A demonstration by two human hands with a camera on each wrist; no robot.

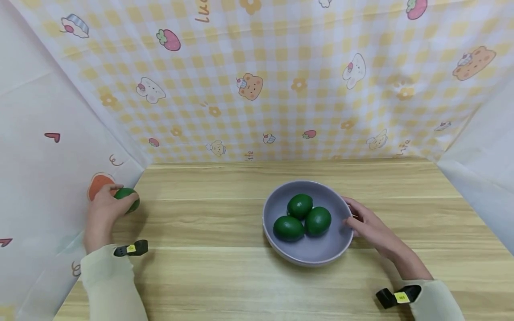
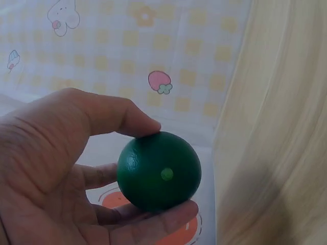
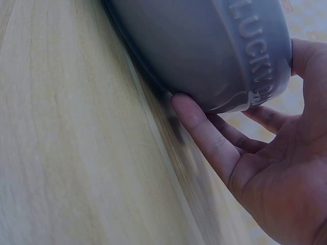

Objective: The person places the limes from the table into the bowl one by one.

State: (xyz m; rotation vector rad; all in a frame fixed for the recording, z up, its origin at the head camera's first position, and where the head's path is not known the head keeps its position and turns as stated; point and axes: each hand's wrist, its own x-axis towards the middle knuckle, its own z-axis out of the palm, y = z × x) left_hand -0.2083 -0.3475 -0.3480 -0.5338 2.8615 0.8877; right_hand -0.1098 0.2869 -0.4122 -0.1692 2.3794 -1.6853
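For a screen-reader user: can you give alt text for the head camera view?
A left hand grips a green lime at the wooden table's left edge, while the right hand holds the rim of a grey bowl containing three more limes. Cartoon-print gingham cloth hangs behind.

Left hand (image 2: 46,168) holds a green lime (image 2: 159,171) — thumb above, fingers (image 2: 153,224) beneath — before patterned cloth (image 2: 153,51).

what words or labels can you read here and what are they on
"LUCKY" reads in raised letters on the outer wall of the grey bowl; more letters follow, hidden by the right hand.
"Lu", cut off, stands at the top of the checked backdrop.
"ife", twice, low on that backdrop.
The yellow wrist tag is too small to read.
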